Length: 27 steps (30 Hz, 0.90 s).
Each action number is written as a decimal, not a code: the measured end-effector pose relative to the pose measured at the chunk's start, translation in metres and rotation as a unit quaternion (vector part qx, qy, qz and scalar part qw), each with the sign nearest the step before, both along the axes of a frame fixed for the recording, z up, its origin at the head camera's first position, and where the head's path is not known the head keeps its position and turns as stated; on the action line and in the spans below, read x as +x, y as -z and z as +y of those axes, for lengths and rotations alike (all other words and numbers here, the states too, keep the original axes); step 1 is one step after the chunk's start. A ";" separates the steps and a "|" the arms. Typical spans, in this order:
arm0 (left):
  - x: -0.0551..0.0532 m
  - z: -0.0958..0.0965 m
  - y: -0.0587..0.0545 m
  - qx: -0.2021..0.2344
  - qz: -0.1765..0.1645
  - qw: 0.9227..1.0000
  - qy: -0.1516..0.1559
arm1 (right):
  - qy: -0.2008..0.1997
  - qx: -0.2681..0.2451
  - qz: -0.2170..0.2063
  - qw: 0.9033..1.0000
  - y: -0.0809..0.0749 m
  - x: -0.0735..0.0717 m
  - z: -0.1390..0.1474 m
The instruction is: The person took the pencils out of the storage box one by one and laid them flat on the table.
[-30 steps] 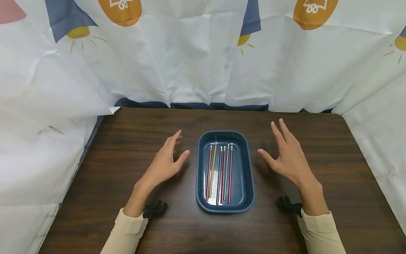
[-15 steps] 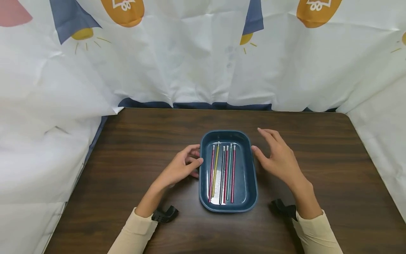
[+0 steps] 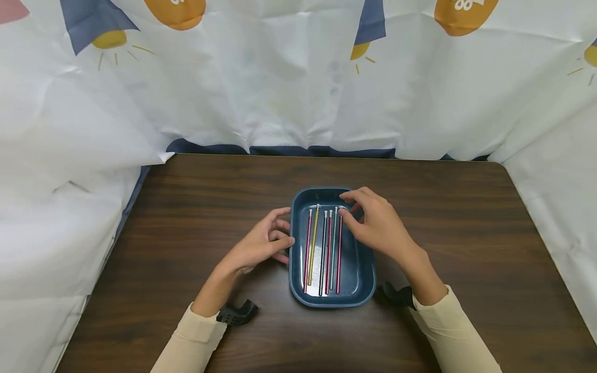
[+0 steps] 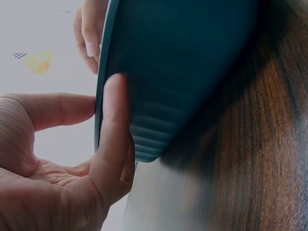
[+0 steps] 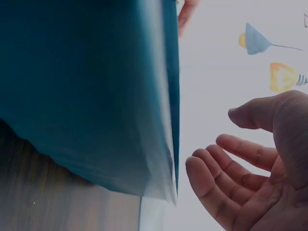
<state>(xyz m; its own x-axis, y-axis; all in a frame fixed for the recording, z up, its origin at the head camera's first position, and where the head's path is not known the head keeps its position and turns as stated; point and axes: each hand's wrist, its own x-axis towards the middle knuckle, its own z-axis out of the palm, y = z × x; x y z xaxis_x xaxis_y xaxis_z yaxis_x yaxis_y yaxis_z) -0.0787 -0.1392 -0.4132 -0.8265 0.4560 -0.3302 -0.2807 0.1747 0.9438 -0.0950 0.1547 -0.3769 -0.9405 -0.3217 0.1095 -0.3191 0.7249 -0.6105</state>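
Note:
A dark blue rectangular tray holds several slim, shiny sticks with small pale ends, lying lengthwise; among them are a yellow stick and a red stick at the right. My left hand pinches the tray's left rim; in the left wrist view its thumb meets the rim and a finger lies along the outer wall. Over the tray's upper right part hovers my right hand, thumb and fingers apart near the tops of the right-hand sticks. The right wrist view shows nothing between its fingers.
The tray stands on a brown wooden table. White curtains with printed lamps hang behind and at both sides. A black strap mount sits on my left wrist, and another mount on the right.
My left hand has come in from the left and taken hold of the tray's rim. The right hand has moved leftward from beside the tray to above its contents.

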 end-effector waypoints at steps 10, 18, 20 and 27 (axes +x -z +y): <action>0.000 0.002 0.001 0.010 -0.012 1.000 0.007 | -0.021 0.015 -0.033 0.999 -0.007 -0.006 -0.005; 0.002 0.003 0.000 0.017 -0.013 1.000 0.006 | -0.038 0.025 -0.103 0.994 -0.012 -0.014 -0.018; 0.002 0.003 -0.001 0.017 -0.013 1.000 0.005 | -0.038 0.030 -0.119 0.992 -0.011 -0.015 -0.023; 0.004 0.006 0.000 0.017 -0.013 1.000 -0.003 | -0.051 0.053 -0.140 0.988 -0.004 -0.019 -0.035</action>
